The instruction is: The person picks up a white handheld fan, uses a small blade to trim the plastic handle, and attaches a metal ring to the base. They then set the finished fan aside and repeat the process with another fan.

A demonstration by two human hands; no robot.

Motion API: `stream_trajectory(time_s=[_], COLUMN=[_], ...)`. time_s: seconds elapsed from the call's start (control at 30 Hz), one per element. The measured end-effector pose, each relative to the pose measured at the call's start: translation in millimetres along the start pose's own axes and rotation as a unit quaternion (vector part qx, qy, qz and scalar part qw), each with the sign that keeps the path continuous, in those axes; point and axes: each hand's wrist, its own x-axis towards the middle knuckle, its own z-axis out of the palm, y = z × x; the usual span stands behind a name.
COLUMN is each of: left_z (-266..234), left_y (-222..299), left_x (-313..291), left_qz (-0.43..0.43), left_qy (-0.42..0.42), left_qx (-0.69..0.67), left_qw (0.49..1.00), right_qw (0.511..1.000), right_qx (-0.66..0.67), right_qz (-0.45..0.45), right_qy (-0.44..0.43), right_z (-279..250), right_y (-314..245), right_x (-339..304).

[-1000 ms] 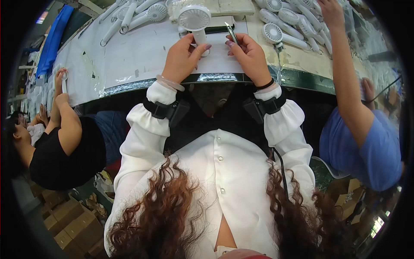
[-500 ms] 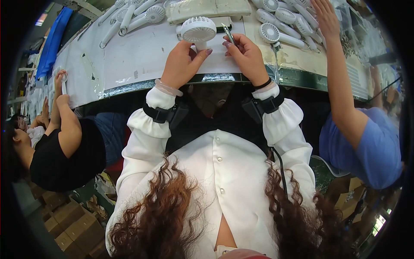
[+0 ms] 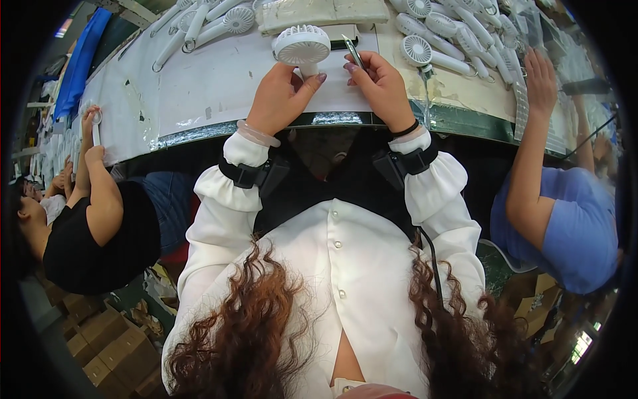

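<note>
My left hand (image 3: pixel 284 98) is closed round the handle of a white handheld fan (image 3: pixel 302 46), its round grille head turned upward above my fingers. To its right, my right hand (image 3: pixel 377 84) grips a slim silver tool (image 3: pixel 352 52) with a pointed tip, slanting up and left; its exact kind is hard to make out. The tool and the fan are apart. Behind them lies a small dark-and-white object (image 3: pixel 345 34), partly hidden by the fan head and the tool.
White handheld fans (image 3: pixel 442 36) lie heaped at the far right, with more fans (image 3: pixel 206 26) at the far left. A wrapped pad (image 3: pixel 322 14) rests at the table's back. Co-workers sit on both sides, one in blue (image 3: pixel 561 226), one in black (image 3: pixel 103 233).
The right-hand co-worker's arm has drawn back from the heaped fans toward the table edge. My fan has shifted very slightly left; my hands otherwise hold their places.
</note>
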Motion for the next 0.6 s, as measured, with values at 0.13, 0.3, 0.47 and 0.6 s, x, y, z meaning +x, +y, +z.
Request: stream_trajectory(time_s=[0.13,0.3,0.47,0.6], left_z=[0.2,-1.2,-5.6,-7.4], left_y=[0.0,0.0,6.0,0.3], left_x=[0.0,-0.3,0.5,-2.4], left_qz=[0.0,-0.011,-0.035,-0.048], left_qy=[0.002,-0.003,-0.028,-0.037], left_qx=[0.008,-0.002,0.016,0.052], left_qw=[1.0,1.0,0.999,0.997], right_qw=[1.0,1.0,1.0,1.0], right_qx=[-0.006,-0.011,-0.009,-0.005], right_qz=[-0.004,0.0,0.001,-0.001], right_qy=[-0.001,-0.002,0.0,-0.003], right_z=[-1.0,-0.7,-0.9,-0.3], right_y=[1.5,0.7,0.6,-1.5], right_x=[0.4,0.8,-0.2,-0.4])
